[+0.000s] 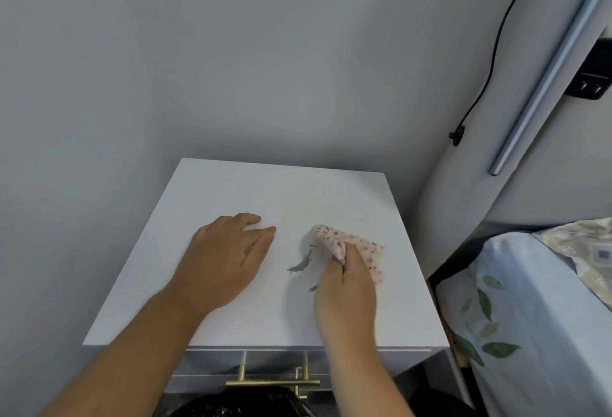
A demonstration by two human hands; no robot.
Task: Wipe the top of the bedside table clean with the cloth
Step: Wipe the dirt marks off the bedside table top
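While lying flat and unclenched on the white bedside table (231, 191), left hand (228, 251) with fingers spread, palm down, gripping nothing. Just right of it, grey smear (299, 266) on the tabletop. Next, right hand (344, 287) grasping bunched floral cloth (351, 244), pressed to the surface beside the smear. Farther right, leaf-print pillow (516, 310); above it, black cable (490, 62) on the wall.

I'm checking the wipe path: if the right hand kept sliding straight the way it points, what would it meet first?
The right hand points away over the table, cloth leading. Bare tabletop lies ahead, so the wall behind looks to come first, though depth is hard to judge.
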